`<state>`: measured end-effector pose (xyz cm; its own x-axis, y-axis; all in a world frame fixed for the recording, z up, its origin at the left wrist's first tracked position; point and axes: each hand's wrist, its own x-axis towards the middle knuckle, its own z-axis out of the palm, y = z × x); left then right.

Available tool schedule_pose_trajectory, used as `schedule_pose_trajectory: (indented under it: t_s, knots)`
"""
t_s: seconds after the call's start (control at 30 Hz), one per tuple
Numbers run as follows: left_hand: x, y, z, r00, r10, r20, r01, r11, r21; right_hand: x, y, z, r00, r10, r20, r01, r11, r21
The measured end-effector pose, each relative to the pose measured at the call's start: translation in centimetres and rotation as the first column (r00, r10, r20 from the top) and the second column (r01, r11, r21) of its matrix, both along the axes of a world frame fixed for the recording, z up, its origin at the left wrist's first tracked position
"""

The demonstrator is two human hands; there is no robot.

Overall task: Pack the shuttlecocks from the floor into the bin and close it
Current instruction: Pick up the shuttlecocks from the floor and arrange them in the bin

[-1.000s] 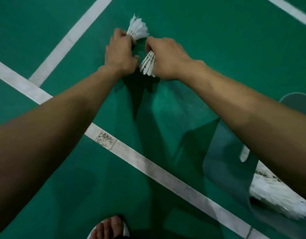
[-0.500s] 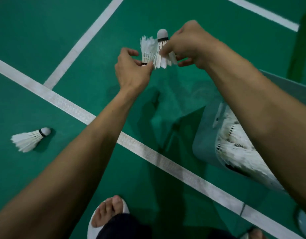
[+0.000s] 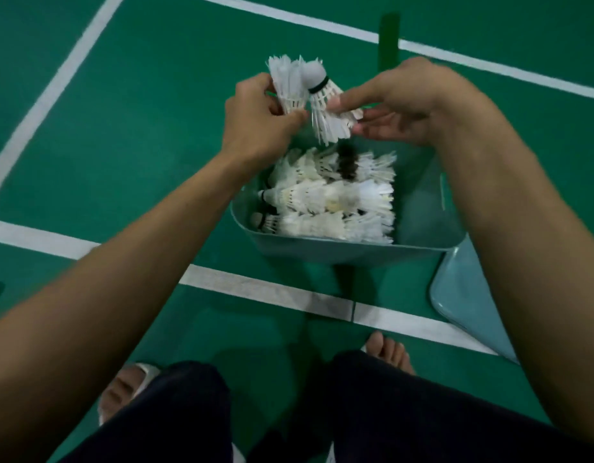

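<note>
**A:** Okay, what are the hands doing?

**B:** The left hand (image 3: 259, 118) is gripping a feathers-up shuttlecock (image 3: 285, 81), with its fingers curling round the cork end (the cork itself is hidden). The right hand (image 3: 406, 101) is pinching a cork-up shuttlecock (image 3: 325, 108) by its skirt, thumb on top and fingers underneath.

**A:** Are the two touching?

**B:** They're overlapping in view. The cork of the right one is sitting in front of the left one's feathers. I can't tell if there's actual contact.

**A:** Where is that relative to the bin?

**B:** Both are hanging above the far edge of the bin (image 3: 322, 252). The bin is standing open on the green floor (image 3: 121, 162), right of centre.

**A:** What's in it?

**B:** The packed shuttlecocks (image 3: 322, 202) are lying on their sides in rows, corks pointing left. They're filling the left part, and bare bin wall is showing on the right.

**A:** And the lid?

**B:** The lid (image 3: 466, 289) is lying on the floor just beside the bin's near right corner, with the right forearm partly covering it.

**A:** Anything else?

**B:** A white line (image 3: 255, 292) is running across the floor just near of the bin. The person's dark trousers (image 3: 389, 412) are filling the near edge. The left foot (image 3: 121, 392) is showing in a pale sandal, and the right foot (image 3: 389, 352) has its toes touching the line.
</note>
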<state>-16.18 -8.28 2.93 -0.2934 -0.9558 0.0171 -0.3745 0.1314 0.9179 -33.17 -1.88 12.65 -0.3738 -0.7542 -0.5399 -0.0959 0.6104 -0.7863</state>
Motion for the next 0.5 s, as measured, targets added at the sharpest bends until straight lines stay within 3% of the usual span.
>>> schedule_pose_trajectory:
  t_s: [0.13, 0.23, 0.33, 0.43, 0.5]
  knots:
    - [-1.5, 2.4, -2.0, 0.974, -0.191, 0.119, 0.176, 0.976, 0.129, -3.3, 3.3, -2.2, 0.994, 0.101, 0.048, -0.107, 0.981, 0.159]
    - [-3.2, 3.3, -2.9, 0.954, -0.244, 0.175, 0.210, 0.959, 0.190, -5.2, 5.3, -3.5, 0.997, 0.080, 0.017, -0.082, 0.985, 0.151]
    - [-5.5, 4.2, -3.1, 0.928, -0.235, 0.289, 0.191, 0.966, 0.172, -5.9, 6.9, -4.6, 0.977, 0.042, -0.210, -0.020, 0.994, 0.103]
    - [-7.5, 5.1, -3.5, 0.891, -0.265, 0.368, 0.225, 0.963, 0.149, -6.4, 8.1, -5.3, 0.763, 0.133, -0.632, -0.051, 0.988, 0.146]
    - [-8.2, 5.5, -3.8, 0.864, -0.275, 0.422, 0.249, 0.961, 0.116, -6.0, 8.5, -5.9, 0.610, 0.190, -0.769, -0.090, 0.981, 0.171]
